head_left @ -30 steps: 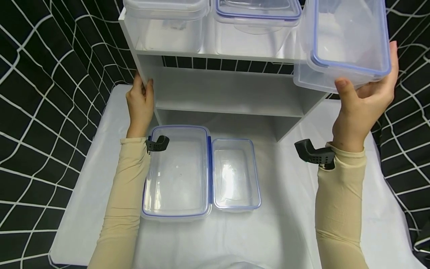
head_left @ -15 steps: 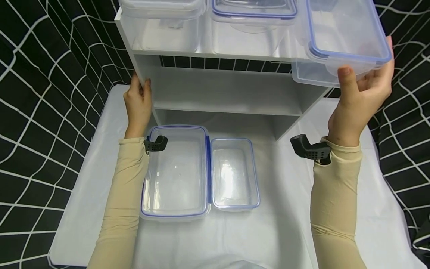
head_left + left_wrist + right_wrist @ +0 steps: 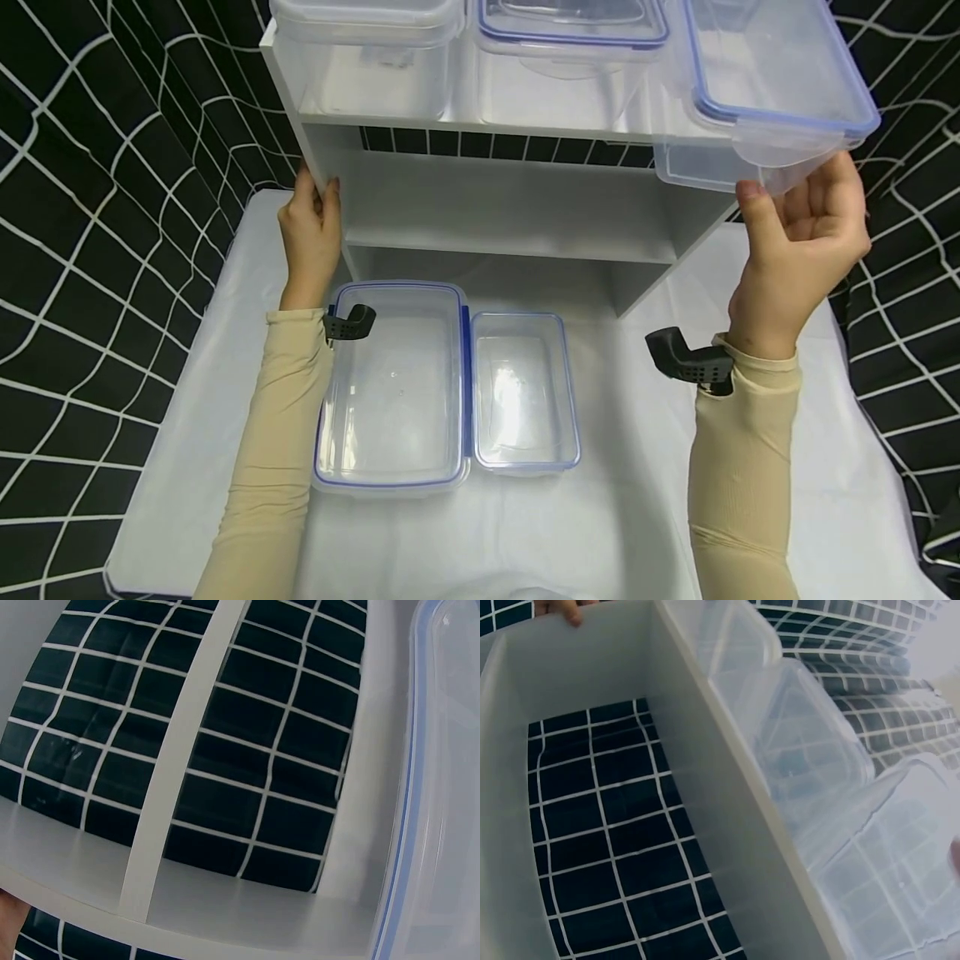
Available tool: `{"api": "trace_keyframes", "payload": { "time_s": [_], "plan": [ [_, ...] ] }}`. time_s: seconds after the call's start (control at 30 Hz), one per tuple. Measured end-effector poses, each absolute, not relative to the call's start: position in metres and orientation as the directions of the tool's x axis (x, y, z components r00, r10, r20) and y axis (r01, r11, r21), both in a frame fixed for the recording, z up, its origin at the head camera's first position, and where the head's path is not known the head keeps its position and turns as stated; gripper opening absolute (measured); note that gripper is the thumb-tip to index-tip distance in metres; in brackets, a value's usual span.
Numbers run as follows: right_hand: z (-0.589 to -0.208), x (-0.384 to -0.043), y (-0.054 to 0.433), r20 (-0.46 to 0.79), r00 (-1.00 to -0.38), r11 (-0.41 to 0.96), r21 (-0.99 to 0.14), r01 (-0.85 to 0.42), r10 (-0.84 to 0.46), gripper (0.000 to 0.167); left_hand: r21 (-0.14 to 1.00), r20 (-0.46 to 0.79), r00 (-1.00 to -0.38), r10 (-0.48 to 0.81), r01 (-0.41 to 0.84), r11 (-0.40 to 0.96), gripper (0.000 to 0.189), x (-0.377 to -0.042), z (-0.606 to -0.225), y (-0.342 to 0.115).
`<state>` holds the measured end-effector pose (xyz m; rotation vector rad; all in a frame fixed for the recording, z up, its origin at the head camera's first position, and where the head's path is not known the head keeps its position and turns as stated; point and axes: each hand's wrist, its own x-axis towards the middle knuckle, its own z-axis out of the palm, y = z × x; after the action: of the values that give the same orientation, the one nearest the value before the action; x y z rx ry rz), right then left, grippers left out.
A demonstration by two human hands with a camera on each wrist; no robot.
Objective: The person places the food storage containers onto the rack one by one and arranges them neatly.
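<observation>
Atop shelf (image 3: 480,128), left box (image 3: 360,83): perhaps lettering (image 3: 395,57)

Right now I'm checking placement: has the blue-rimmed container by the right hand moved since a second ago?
Yes: the blue-rimmed container has shifted backward in the head view, its near rim higher against the shelf unit's front edge.

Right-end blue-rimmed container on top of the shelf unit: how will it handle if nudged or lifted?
Blue-rimmed container: probably light for its size; it's see-through and no contents show. Likely fairly stiff, since its rim and walls look straight. Could tip if pulled farther forward, as its front appears to overhang the shelf unit.
</observation>
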<state>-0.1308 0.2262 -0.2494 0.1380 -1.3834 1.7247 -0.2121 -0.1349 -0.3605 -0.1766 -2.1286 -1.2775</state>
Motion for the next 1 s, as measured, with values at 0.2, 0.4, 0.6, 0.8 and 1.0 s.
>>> {"api": "trace_keyframes", "payload": {
  "time_s": [0.2,0.4,0.6,0.8,1.0],
  "plan": [
    [-0.244,-0.138,0.219,0.577,-0.589,0.058,-0.74,-0.67,0.566,0.041,0.731,0.597,-0.779,-0.191,0.43,0.529,0.032,-0.212,-0.361,-0.136],
    [-0.243,-0.145,0.217,0.533,-0.589,0.034,-0.758,-0.652,0.607,0.045,0.745,0.582,-0.787,-0.205,0.415,0.522,0.031,-0.211,-0.358,-0.136],
    [-0.249,-0.142,0.218,0.559,-0.537,0.087,-0.74,-0.667,0.632,0.041,0.734,0.594,-0.781,-0.194,0.427,0.528,0.031,-0.212,-0.359,-0.135],
    [-0.247,-0.149,0.219,0.56,-0.545,0.092,-0.746,-0.66,0.624,0.038,0.728,0.593,-0.782,-0.193,0.418,0.543,0.032,-0.211,-0.358,-0.137],
    [-0.247,-0.154,0.22,0.484,-0.578,0.023,-0.779,-0.626,0.657,0.039,0.748,0.57,-0.796,-0.202,0.402,0.529,0.034,-0.211,-0.358,-0.134]
  ]
}}
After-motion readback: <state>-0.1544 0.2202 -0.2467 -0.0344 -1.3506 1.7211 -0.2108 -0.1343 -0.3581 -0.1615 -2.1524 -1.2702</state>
